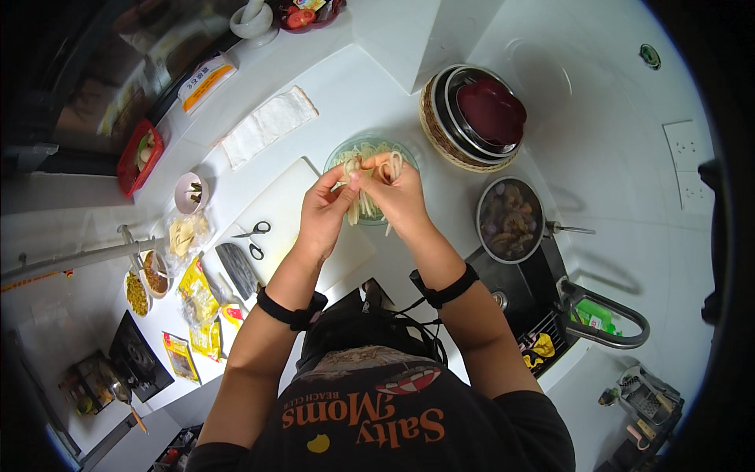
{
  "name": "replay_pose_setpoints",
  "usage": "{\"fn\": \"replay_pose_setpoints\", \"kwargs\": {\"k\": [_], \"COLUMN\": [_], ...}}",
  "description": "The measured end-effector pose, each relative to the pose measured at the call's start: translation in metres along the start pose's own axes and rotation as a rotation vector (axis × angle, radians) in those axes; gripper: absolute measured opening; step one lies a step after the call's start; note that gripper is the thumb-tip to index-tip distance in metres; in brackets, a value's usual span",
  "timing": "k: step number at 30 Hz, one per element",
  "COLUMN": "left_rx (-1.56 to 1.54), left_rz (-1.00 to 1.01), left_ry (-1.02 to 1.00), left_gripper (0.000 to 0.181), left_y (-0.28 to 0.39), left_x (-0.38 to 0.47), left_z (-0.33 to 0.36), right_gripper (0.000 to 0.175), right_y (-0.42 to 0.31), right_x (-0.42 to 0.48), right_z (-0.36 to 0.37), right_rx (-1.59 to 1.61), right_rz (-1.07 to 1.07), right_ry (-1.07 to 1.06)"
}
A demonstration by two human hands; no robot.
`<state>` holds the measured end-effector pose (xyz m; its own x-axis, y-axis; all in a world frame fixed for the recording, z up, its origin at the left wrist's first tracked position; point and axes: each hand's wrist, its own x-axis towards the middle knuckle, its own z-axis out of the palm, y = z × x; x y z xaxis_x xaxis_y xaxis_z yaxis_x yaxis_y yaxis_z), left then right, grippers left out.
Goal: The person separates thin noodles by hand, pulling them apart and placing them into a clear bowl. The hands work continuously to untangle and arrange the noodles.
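Note:
Pale noodle-like strands (354, 209) hang from my two hands above a round clear bowl (337, 152). More of the same strands lie inside the bowl. My left hand (325, 207) pinches a looped bunch between thumb and fingers. With its thumb against that bunch, my right hand (400, 194) also has strands looped around its fingers. Both hands cover much of the bowl's near side. A white cutting board (289, 197) lies left of the bowl, bearing black-handled scissors (255, 237) with parted blades. Next to it is a dark grey block-like object (237, 270).
Stacked bowls in a wicker basket (433, 138) stand at back right. A metal pot (511, 219) of food in liquid sits by the black sink (534, 277) and faucet (613, 342). A white cloth (268, 127), a small bowl (187, 193) and yellow packets (199, 292) are at left.

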<state>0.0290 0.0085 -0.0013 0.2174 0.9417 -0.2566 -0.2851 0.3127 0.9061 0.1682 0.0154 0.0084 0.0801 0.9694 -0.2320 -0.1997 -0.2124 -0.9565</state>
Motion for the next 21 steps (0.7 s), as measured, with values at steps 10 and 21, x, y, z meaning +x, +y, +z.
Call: {"fn": "replay_pose_setpoints", "kwargs": {"k": [10,21], "left_rx": [-0.244,-0.33], "left_rz": [-0.105,-0.002], "left_ry": [0.025,0.143], "left_gripper": [0.025,0.015], "left_y": [0.003,-0.002], "left_x": [-0.003,0.0], "left_z": [0.01,0.013], "right_gripper": [0.014,0.01], "right_y": [0.011,0.019], "right_x": [-0.006,0.0], "right_z": [0.003,-0.006], "right_rx": [0.293,0.745], "right_rz": [0.092,0.39], "right_ry": [0.061,-0.055]}}
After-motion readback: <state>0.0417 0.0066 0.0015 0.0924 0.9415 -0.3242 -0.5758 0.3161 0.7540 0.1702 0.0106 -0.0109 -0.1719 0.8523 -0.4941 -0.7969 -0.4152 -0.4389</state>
